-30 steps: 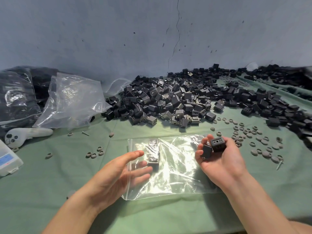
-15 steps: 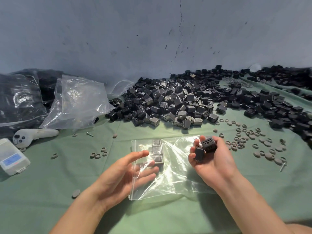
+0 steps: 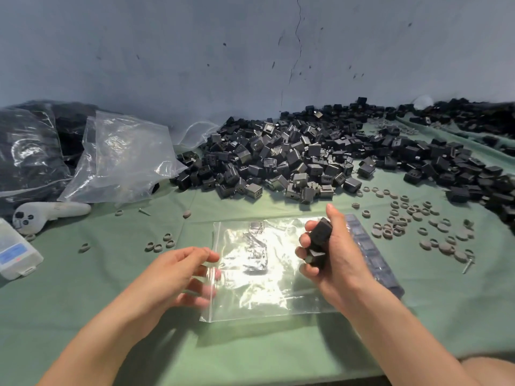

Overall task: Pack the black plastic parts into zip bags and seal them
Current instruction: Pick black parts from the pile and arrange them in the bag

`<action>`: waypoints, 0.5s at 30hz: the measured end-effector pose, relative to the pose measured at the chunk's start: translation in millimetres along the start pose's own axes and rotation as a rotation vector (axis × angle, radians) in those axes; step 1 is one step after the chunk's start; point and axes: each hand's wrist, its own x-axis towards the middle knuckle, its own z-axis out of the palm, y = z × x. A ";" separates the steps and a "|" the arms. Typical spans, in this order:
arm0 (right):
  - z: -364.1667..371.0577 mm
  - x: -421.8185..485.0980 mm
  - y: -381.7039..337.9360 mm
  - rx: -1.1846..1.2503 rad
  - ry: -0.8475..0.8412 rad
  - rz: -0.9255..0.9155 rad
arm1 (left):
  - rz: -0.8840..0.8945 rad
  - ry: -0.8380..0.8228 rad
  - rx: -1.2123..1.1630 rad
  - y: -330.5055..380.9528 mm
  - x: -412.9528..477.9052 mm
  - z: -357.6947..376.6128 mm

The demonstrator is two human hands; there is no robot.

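Note:
A clear zip bag (image 3: 278,291) lies flat on the green cloth in front of me, with a few black plastic parts (image 3: 256,249) stacked inside near its far left. My left hand (image 3: 172,277) is at the bag's left edge, thumb on top and fingertips showing through the plastic, pinching that edge. Over the bag's right side, my right hand (image 3: 337,260) grips two black parts (image 3: 319,245), one above the other. The big pile of loose black parts (image 3: 292,160) spreads behind the bag.
Grey rings (image 3: 412,224) and a screw (image 3: 468,266) are scattered to the right. A dark ridged strip (image 3: 370,254) lies under my right hand. At left are empty clear bags (image 3: 122,157), filled bags (image 3: 28,151), a white controller (image 3: 50,213) and a white box (image 3: 14,252).
My right hand turned the two parts and moved over the bag's right side. My left hand drew back from the bag's middle to its left edge.

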 end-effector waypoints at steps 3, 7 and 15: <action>3.9 -1.1 -0.6 -0.137 -0.047 0.002 | 0.161 0.201 0.155 -3.6 5.4 -4.4; 14.9 -6.6 1.6 -0.357 -0.149 -0.052 | 0.587 0.306 0.235 -2.6 -5.5 6.0; 35.9 -15.9 11.4 -0.661 -0.349 -0.283 | 0.850 -0.036 0.492 -5.9 -12.3 43.1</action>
